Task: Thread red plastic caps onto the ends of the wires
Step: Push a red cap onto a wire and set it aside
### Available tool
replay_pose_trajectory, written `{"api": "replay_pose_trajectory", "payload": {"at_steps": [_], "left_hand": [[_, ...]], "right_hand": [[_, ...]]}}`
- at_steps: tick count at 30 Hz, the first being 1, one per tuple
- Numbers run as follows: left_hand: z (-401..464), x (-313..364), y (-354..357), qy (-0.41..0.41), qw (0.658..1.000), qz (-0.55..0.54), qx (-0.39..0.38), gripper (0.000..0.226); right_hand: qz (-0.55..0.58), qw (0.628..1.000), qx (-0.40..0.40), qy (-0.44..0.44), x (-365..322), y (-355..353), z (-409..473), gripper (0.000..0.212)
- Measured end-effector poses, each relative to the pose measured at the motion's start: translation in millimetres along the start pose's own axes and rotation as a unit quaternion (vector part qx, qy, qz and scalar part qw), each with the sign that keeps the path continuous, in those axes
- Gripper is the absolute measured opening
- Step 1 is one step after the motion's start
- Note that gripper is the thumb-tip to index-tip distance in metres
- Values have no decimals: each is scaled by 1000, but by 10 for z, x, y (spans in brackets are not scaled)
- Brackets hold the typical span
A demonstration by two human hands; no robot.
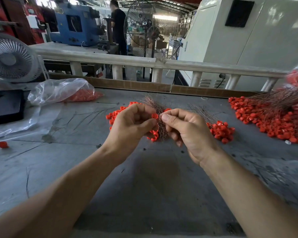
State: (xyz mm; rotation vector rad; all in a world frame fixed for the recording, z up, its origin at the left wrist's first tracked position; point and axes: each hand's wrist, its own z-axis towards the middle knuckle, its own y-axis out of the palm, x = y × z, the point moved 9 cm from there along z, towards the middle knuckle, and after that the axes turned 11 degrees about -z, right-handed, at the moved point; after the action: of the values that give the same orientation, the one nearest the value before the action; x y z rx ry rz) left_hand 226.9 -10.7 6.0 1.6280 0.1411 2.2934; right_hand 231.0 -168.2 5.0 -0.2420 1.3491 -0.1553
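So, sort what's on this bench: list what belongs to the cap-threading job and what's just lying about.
Job:
left hand pinching a red cap
right hand gripping the wire bundle
loose caps
capped wires pile
bag of caps

Lying about:
desk fan
black tray
stray cap

One wide-angle view from the person's head, facing forward and down, close over the hands [160,127] and grey worktop [155,186], workshop beyond the railing [127,61].
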Motion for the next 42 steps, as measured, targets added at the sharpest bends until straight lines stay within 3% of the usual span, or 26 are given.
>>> {"api": "replay_pose_trajectory", "payload": {"at_steps": [14,20,29,42], "left_hand": [[-41,71,33,11,1000,-9,-17,22],[-28,61,30,11,999,-27,-19,36],[-36,3,57,-16,997,-41,-56,24],[-24,16,3,-18,999,-21,-27,25]], "right_hand": [[-14,999,15,-43,-136,22,-63,12],[-21,999,15,-48,-153,31,-74,11],[9,999,8,-48,-193,26,-75,14],[-38,997,17,-60,-180,11,-66,13]]}}
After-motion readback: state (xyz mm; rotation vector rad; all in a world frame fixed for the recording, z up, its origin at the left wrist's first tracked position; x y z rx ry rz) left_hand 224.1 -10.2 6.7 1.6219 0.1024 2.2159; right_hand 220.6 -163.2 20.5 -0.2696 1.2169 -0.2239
